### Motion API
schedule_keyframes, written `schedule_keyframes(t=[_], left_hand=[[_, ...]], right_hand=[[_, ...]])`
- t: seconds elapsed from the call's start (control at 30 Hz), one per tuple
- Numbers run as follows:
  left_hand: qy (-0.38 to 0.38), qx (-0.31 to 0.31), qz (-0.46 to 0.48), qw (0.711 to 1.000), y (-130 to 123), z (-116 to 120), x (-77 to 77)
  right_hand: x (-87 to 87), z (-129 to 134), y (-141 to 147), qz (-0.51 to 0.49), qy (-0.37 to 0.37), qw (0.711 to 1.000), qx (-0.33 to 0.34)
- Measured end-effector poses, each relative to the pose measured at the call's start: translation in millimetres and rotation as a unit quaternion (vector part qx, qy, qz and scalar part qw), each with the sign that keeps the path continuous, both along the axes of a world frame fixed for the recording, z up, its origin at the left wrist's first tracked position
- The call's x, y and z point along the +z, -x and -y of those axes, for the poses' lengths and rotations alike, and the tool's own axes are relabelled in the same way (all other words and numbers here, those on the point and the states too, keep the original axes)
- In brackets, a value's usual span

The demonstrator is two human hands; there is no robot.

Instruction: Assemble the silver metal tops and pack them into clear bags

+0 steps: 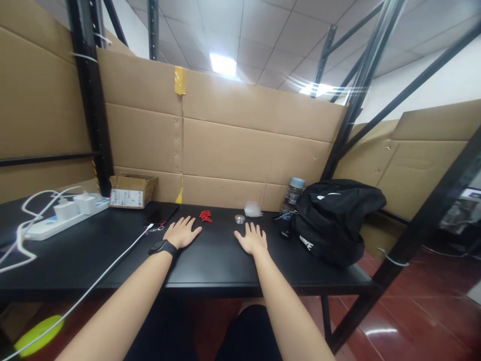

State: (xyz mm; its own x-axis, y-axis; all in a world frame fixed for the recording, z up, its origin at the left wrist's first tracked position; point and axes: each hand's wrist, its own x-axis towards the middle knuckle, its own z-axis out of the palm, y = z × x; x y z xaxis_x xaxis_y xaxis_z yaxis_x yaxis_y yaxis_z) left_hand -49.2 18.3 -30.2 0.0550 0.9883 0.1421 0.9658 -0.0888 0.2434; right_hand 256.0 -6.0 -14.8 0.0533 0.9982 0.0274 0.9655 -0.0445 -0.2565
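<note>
My left hand (182, 232) lies flat on the black table (210, 260), fingers spread, with a dark watch (163, 247) on its wrist. Just beyond its fingertips, to the right, is a small heap of red pieces (205, 216), too small to make out. My right hand (253, 239) also rests palm down with its fingers apart, holding nothing. A small round silvery object (239, 219) sits right in front of it. Behind that is a crumpled translucent white bag (253, 209), apart from the hand.
A black backpack (334, 220) and a bottle with a blue lid (292, 195) stand at the right. At the left are a white power strip (63, 220), an open cardboard box (128, 193) and a white cable (116, 260). Cardboard panels (240, 145) wall the back.
</note>
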Motion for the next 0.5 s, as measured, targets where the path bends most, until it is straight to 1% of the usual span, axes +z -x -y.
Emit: schedule_keyframes(t=[0.13,0.23,0.37,0.5], left_hand=[[-0.022,-0.01,0.007,1.0,-3,29,2.3],[-0.012,-0.022,0.004,1.0,-4,41,5.8],[0.015,-0.019,-0.008,1.0,-4,42,7.5],[0.0,-0.022,-0.007,1.0,-2,36,5.1]], right_hand=[[1.1,19,-2,-0.012,-0.017,1.0,0.001],[1.5,22,-2,-0.014,-0.018,1.0,-0.002],[1.2,20,-2,-0.011,-0.016,1.0,0.005],[0.8,20,-2,-0.006,-0.027,1.0,0.006]])
